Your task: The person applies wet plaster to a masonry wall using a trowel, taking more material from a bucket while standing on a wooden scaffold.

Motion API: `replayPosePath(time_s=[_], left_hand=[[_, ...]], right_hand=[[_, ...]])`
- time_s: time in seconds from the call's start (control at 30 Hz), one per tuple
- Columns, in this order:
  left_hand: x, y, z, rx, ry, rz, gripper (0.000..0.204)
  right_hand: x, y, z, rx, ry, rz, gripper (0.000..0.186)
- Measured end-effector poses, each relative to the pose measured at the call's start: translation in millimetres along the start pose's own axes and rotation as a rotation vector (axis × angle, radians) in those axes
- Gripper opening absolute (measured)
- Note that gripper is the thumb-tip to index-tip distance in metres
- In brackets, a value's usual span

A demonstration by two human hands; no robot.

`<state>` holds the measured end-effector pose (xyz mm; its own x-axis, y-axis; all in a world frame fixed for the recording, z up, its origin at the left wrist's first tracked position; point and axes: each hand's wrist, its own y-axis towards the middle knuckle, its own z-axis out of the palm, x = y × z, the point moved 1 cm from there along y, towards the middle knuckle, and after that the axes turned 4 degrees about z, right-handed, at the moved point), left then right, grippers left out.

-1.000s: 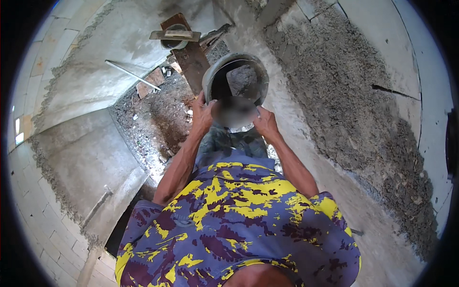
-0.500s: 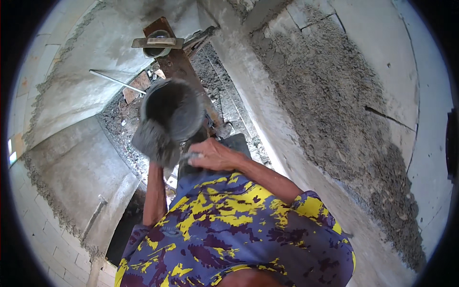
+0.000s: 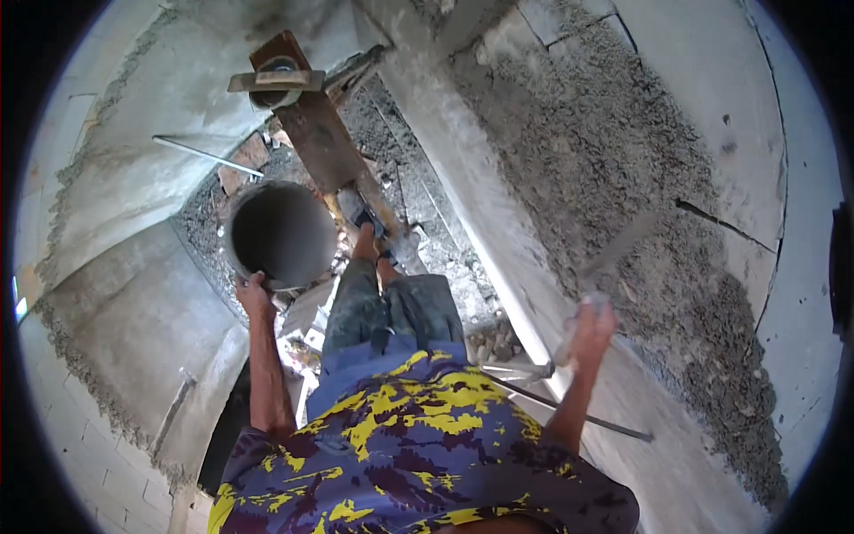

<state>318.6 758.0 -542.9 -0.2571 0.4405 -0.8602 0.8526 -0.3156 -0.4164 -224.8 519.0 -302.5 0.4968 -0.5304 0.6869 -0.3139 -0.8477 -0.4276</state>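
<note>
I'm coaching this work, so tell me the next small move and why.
Perhaps lay the blurred tool flat on the rough grey patch: the right hand holds it up in front of that uneven surface, contact unclear, while the left hand grips the bucket by its rim.

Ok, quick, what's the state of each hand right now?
Left hand: closed on the edge of the round bucket.
Right hand: closed, holding a blurred trowel-like tool.

Both arms point(image 3: 269, 378) spread apart; left hand point(image 3: 255, 295) curled in a grip, right hand point(image 3: 591, 335) blurred, apparently clenched.
</note>
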Motion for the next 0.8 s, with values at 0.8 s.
replayPosePath(time_s=[0.8], left_hand=[[112,9,84,0.097,-0.113,-0.241,0.055]], right_hand=[[-138,470,504,0.118,-0.409,-0.548,0.034]])
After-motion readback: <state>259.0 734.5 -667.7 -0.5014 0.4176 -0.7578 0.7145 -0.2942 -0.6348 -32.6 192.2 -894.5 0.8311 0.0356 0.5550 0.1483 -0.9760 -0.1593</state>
